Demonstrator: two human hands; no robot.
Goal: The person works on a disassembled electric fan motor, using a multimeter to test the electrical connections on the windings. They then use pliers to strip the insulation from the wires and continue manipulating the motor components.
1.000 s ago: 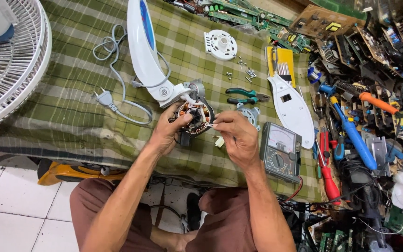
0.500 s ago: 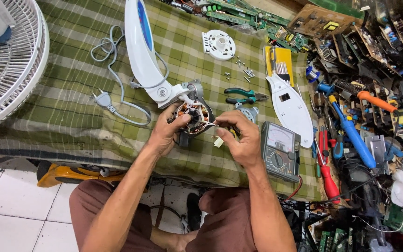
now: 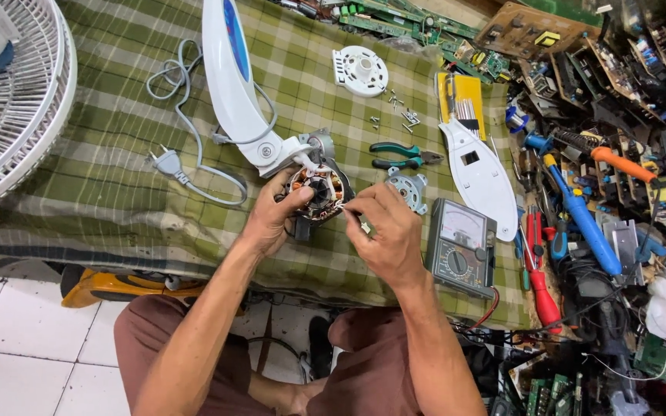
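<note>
Bench covered w/ green-and-cream plaid cloth (image 3: 117, 192). White round wire fan guard (image 3: 9, 108) at 9–10 o'clock, half off the edge. Long white plastic fan neck w/ blue stripe (image 3: 229, 85) runs from 12 o'clock down toward centre; its long axis ends right at my work. Grey power cord w/ plug (image 3: 175, 166) lies at approx 9 o'clock of the motor, loose on the cloth.

Work item: round fan motor stator w/ copper windings & steel core (image 3: 316, 192), centre of bench, open face up toward me, touching the neck's lower end.

L hand (image 3: 271, 219): comes in from 7 o'clock, fingers wrapped round the stator's 8 o'clock rim, closed grip, steadying it. L is the nearer hand, already on the body.

R hand (image 3: 387, 235): from 5 o'clock, wrist bent inward, thumb + forefinger pinched tight on a thin white wire lead (image 3: 348, 208) at the stator's 3 o'clock edge. Stator lies at 9–10 o'clock from this pinch, just beside. A small pale piece shows under the fingers; can't tell what it is.

Other items: grey analogue multimeter w/ black dial (image 3: 460, 246) at 3 o'clock, near R hand. White oval plastic cover (image 3: 478, 173) at 2 o'clock. Green-handled pliers (image 3: 402, 154) at 1 o'clock. Small round metal end cap (image 3: 408, 189) just beside R knuckles. Loose screws (image 3: 398, 115) at 1 o'clock, well apart.
</note>
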